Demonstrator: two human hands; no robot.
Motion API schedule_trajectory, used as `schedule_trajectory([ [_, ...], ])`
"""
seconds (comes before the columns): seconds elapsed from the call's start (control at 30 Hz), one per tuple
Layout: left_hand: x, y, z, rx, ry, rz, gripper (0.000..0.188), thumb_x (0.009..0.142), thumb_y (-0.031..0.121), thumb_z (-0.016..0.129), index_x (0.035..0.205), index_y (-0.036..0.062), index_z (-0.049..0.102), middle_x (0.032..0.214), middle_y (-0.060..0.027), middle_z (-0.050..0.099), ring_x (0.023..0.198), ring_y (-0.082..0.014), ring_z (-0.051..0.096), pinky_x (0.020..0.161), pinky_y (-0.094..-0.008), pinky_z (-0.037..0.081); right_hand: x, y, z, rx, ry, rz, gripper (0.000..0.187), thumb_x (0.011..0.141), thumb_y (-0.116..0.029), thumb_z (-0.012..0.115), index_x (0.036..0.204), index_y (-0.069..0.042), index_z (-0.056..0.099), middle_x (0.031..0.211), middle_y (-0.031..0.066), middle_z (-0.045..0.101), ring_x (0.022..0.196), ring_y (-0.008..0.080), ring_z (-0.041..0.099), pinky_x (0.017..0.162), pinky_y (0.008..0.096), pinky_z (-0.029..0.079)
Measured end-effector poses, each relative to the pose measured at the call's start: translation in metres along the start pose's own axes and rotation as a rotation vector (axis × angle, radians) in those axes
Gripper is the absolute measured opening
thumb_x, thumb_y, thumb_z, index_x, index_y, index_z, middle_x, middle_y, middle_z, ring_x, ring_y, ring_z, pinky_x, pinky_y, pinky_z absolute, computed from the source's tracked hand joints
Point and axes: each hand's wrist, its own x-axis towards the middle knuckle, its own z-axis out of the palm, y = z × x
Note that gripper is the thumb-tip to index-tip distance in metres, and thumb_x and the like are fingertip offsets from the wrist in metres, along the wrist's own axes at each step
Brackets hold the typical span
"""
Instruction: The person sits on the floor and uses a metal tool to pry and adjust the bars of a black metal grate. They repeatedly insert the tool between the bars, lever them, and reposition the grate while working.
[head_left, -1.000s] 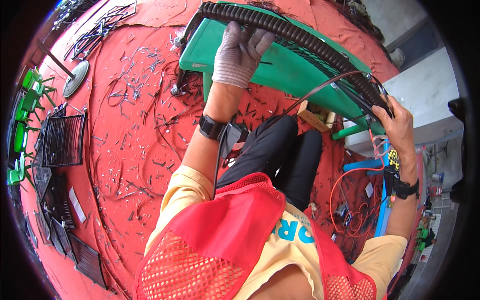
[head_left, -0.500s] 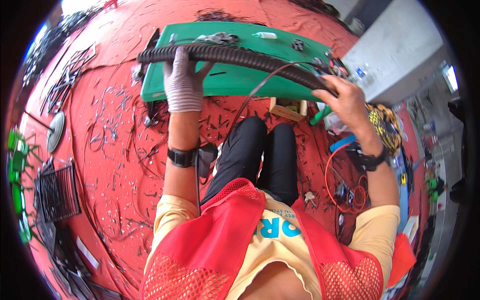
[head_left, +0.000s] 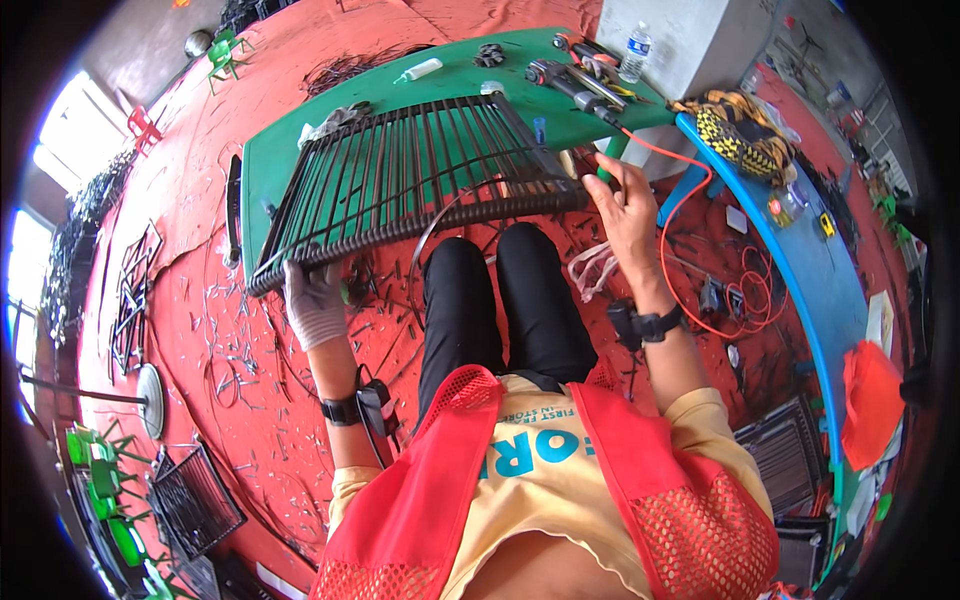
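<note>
A dark frame panel [head_left: 425, 216] spans the near part of the green table, its long bars running away from me and its near rail wound with brown-black strip. My left hand [head_left: 315, 305], in a pale striped glove, grips that rail from below at its left end; some fingers are hidden behind it. At the rail's right end is my bare right hand [head_left: 628, 215], fingers apart and thumb beside the corner; whether it touches is unclear. A loose thin strip [head_left: 425, 235] curves down from the panel toward my knees.
On the green table [head_left: 385, 85] lie a white squeeze bottle [head_left: 418, 70], a power tool [head_left: 570, 88] and a water bottle [head_left: 635, 52]. An orange hose [head_left: 690, 162] hangs by the blue table [head_left: 800, 270] at right. Scraps cover the red floor.
The panel, earlier nearly edge-on, has tipped so its bars show over the table, and its wound rail has come lower. My right hand has loosened from the rail's end. The view has shifted.
</note>
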Motion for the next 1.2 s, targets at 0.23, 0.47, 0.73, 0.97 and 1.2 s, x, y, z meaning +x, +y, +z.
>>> schedule_trajectory([
  [0.23, -0.019, -0.006, -0.06, -0.036, 0.009, -0.104, 0.031, 0.095, 0.019, 0.054, 0.12, 0.0008, 0.052, 0.123, -0.0172, 0.057, 0.115, -0.0347, 0.054, 0.097, -0.0583, 0.045, -0.028, 0.038, 0.002, 0.083, -0.498, 0.105, 0.017, 0.085, -0.017, 0.068, 0.088, -0.001, 0.062, 0.086, 0.0103, 0.062, 0.079, 0.0236, 0.062, 0.07, 0.0345, 0.048],
  [0.47, -0.048, 0.002, -0.083, 0.931, 0.244, -0.241, 0.019, 0.087, 0.014, 0.063, 0.103, 0.0035, 0.061, 0.098, -0.0095, 0.062, 0.092, -0.0223, 0.06, 0.074, -0.0455, 0.052, -0.114, 0.075, 0.029, 0.4, -0.022, 0.608, 0.019, 0.098, -0.018, 0.05, 0.1, -0.001, 0.059, 0.084, 0.0066, 0.069, 0.073, 0.0138, 0.065, 0.062, 0.0283, 0.049],
  [0.73, -0.07, -0.034, 0.026, 1.942, -0.447, 0.384, 0.017, 0.086, 0.007, 0.062, 0.102, 0.0059, 0.067, 0.09, -0.0071, 0.065, 0.08, -0.0171, 0.062, 0.072, -0.0275, 0.049, -0.119, 0.075, 0.022, 0.375, -0.046, 0.653, 0.024, 0.09, -0.021, 0.062, 0.078, 0.0, 0.06, 0.064, 0.0079, 0.062, 0.055, 0.0105, 0.056, 0.052, 0.0292, 0.044],
  [0.97, -0.068, -0.179, 0.101, 2.059, -1.64, 0.408, 0.059, 0.07, 0.026, 0.075, 0.121, 0.0038, 0.057, 0.137, -0.0126, 0.045, 0.133, -0.0346, 0.034, 0.111, -0.0467, 0.026, -0.121, 0.074, 0.032, -0.135, -0.324, 0.521, 0.021, 0.081, -0.022, 0.066, 0.077, -0.003, 0.059, 0.066, 0.0153, 0.062, 0.064, 0.0347, 0.062, 0.058, 0.0425, 0.049],
  [1.2, -0.086, -0.236, 0.087, 2.123, -1.613, 0.435, 0.073, 0.071, 0.025, 0.074, 0.134, 0.0029, 0.044, 0.143, -0.0159, 0.037, 0.135, -0.0339, 0.031, 0.112, -0.0473, 0.025, -0.126, 0.088, 0.019, -0.022, -0.26, 0.261, 0.014, 0.078, -0.016, 0.067, 0.079, -0.004, 0.059, 0.071, 0.0161, 0.061, 0.068, 0.0362, 0.062, 0.059, 0.0437, 0.049],
])
